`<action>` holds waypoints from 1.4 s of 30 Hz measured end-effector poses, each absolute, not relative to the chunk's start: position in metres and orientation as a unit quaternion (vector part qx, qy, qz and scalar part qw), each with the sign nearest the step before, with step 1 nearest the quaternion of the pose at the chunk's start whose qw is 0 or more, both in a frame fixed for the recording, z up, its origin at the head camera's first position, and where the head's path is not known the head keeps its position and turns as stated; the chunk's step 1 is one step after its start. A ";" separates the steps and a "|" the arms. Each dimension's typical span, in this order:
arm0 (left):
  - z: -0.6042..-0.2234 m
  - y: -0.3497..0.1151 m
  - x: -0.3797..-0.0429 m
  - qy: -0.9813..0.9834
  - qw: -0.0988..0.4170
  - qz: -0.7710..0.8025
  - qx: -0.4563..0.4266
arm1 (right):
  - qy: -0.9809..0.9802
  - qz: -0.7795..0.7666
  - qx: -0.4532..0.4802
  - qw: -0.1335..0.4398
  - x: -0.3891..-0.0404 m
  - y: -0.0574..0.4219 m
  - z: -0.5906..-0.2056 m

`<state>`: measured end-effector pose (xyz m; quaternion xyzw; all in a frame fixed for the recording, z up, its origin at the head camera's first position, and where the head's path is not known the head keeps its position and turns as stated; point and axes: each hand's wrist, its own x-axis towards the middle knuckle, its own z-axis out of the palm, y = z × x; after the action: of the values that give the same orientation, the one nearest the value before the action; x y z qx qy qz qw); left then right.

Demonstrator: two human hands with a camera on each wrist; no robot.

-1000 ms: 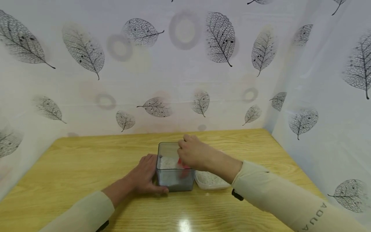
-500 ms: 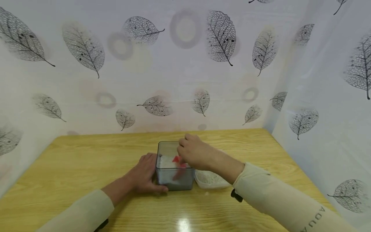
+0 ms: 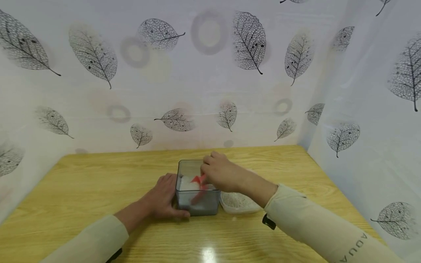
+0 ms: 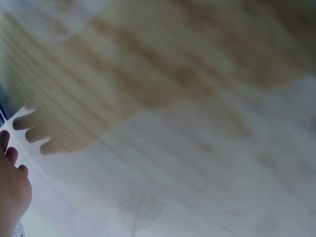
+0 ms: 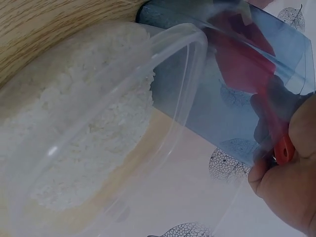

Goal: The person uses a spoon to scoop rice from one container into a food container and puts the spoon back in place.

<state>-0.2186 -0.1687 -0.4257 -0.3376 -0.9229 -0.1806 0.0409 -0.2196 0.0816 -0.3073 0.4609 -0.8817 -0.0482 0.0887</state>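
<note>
In the head view, my right hand point(image 3: 218, 171) is over a grey see-through container point(image 3: 198, 204) and grips a red scoop point(image 3: 198, 181) by its handle. The scoop's head is down inside the container, among white rice point(image 3: 186, 183). Through the bluish wall in the right wrist view, the scoop's wide head point(image 5: 242, 59) shows, with the handle end point(image 5: 284, 148) in my fingers. My left hand point(image 3: 164, 197) rests against the container's left side, fingers extended along it and thumb across the front lower corner. The left wrist view shows only part of this hand point(image 4: 14, 190).
A clear plastic tub point(image 3: 238, 210) of rice point(image 5: 98, 133) stands close to the container's right side, under my right forearm. Both sit on a glossy wood-grain table point(image 3: 98, 182). A leaf-print curtain point(image 3: 210, 84) closes off the back and sides.
Inside the container, the red scoop has shifted left and its head shows more. My right hand has barely moved; the left hand stays against the container.
</note>
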 end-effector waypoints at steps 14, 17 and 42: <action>-0.425 -0.171 -0.219 -0.926 0.032 -0.180 -0.330 | -0.886 0.030 0.453 0.095 -0.220 0.084 -0.313; -0.424 -0.171 -0.219 -0.926 0.034 -0.180 -0.330 | -0.887 0.036 0.448 0.103 -0.220 0.084 -0.314; -0.426 -0.169 -0.217 -0.917 0.049 -0.191 -0.346 | -0.915 0.224 0.295 0.160 -0.206 0.101 -0.330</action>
<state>-0.2168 -0.1694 -0.4257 -0.3458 -0.9173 -0.1910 0.0495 -0.2055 0.1013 -0.3296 0.2951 -0.9149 0.2244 0.1597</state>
